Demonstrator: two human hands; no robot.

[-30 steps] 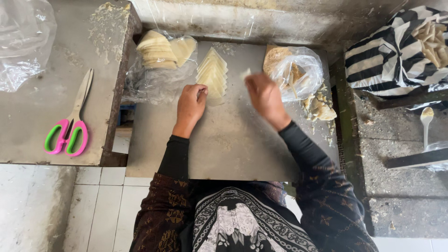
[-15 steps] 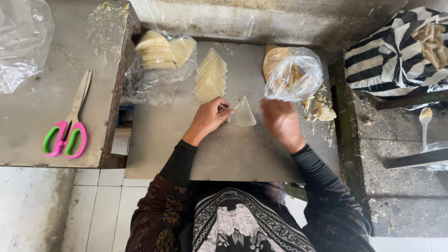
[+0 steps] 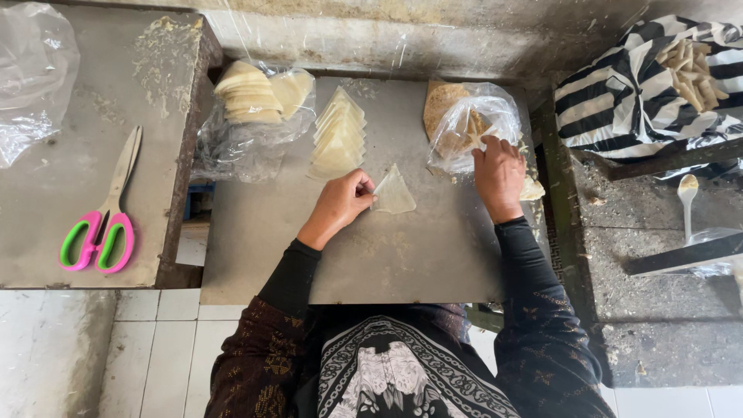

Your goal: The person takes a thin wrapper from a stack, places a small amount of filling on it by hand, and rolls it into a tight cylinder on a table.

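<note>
Left hand (image 3: 344, 203) grip pinching triangular wrapper (image 3: 395, 193) edge, right hand (image 3: 498, 175) grip unclear at plastic bag (image 3: 472, 124) mouth.

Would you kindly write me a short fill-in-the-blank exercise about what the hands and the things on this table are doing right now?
1. The left hand pinches a single pastry sheet shaped like a ____.
2. The right hand reaches into a clear ____ bag.
3. The scissors on the side table have pink and ____ handles.
4. The stack of sheets lies to the ____ of the left hand's sheet in the picture.

Missing words: triangle; plastic; green; left
</note>
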